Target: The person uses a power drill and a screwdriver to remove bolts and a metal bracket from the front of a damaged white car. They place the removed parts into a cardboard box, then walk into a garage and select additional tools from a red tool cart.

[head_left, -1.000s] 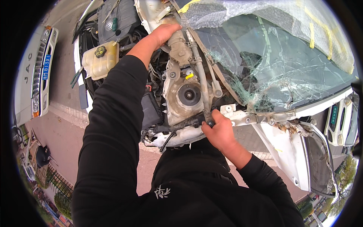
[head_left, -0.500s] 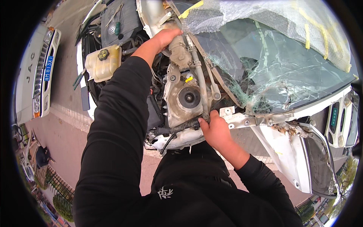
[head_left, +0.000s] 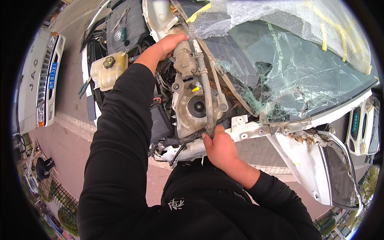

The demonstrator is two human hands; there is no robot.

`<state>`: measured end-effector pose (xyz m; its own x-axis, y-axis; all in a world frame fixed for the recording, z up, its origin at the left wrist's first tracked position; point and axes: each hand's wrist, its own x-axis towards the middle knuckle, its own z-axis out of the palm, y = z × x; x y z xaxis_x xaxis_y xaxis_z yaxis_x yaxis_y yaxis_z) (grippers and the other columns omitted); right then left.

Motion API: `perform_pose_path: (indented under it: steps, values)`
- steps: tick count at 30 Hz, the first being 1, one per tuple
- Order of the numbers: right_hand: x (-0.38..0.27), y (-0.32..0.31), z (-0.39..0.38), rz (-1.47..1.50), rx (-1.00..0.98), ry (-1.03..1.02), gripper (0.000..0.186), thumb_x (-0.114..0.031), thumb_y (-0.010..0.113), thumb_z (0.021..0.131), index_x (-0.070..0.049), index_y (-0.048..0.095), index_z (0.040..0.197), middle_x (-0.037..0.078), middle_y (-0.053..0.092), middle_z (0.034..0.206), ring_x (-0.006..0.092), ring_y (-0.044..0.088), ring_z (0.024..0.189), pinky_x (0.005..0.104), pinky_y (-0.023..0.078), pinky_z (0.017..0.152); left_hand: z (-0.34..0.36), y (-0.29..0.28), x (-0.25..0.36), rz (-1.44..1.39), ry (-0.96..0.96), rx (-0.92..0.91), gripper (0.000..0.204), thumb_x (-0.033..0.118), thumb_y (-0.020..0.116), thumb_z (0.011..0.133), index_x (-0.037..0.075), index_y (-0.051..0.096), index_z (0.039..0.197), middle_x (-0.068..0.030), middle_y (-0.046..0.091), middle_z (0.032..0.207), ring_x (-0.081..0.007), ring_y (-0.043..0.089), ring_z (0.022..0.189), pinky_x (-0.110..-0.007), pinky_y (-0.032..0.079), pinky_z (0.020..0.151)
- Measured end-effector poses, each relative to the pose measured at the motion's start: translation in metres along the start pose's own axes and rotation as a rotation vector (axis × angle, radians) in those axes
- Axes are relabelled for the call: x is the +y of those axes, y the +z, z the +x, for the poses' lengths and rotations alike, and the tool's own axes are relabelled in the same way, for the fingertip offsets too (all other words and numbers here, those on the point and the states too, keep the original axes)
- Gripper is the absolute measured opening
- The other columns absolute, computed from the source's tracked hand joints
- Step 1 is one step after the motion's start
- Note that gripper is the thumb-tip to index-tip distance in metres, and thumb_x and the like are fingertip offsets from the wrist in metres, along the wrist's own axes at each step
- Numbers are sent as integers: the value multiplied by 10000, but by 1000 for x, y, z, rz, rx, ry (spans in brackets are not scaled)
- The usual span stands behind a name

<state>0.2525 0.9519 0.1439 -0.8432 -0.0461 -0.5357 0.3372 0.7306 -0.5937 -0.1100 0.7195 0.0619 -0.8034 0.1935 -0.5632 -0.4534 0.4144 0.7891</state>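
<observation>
Item: wiper linkage (head_left: 205, 82), dusty metal tube with side rod and ball-jointed end. Location: alongside the black strut mount (head_left: 199, 106), just to its right, running lengthwise between it and the cracked windscreen (head_left: 290, 76).

Left hand (head_left: 165, 45): beyond the strut mount, curled over the far part of the assembly, next to the motor housing (head_left: 184, 64); fingertips partly hidden, exact hold uncertain. Right hand (head_left: 222, 151): on the near side of the strut mount, thumb and fingers clasped about the tube's near end.

Handling note: the length appears best managed with both ends supported evenly, without twisting; the ball-jointed end wants keeping off the shattered glass. The yellow-tipped piece (head_left: 195, 89), just beyond the strut mount, merits care against snagging.

Surface: grimy sheet metal around the strut mount; white body rail (head_left: 190, 151) on its near side. Left of it, a coolant tank (head_left: 108, 74); farther beyond, an engine cover (head_left: 130, 20) bearing a green-handled screwdriver (head_left: 123, 34).

Surroundings: outdoors. Well left of the strut mount, paving (head_left: 68, 144) and a parked white truck (head_left: 34, 88); beyond and right, bubble wrap (head_left: 260, 14); right and nearer, a damaged white car door (head_left: 302, 168).
</observation>
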Motion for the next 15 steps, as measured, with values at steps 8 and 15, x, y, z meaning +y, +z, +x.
perform_pose_path:
  steps: [8, 15]
  values:
    - [16, 5, 3, 95, 43, -75, 426, -293, 735, 1076, 58, 497, 1040, 346, 692, 784, 579, 695, 757, 623, 554, 688, -5, 4, 3, -24, -21, 22, 357, 567, 671, 993, 227, 755, 1063, 65, 672, 820, -106, 547, 629, -317, 326, 554]
    - [41, 7, 9, 152, 137, -118, 410, -286, 758, 1069, 29, 509, 985, 309, 667, 781, 535, 666, 757, 580, 518, 682, -13, 8, 3, -76, -1, 13, 336, 513, 694, 1004, 187, 754, 1064, 60, 707, 849, -96, 646, 678, -305, 364, 550]
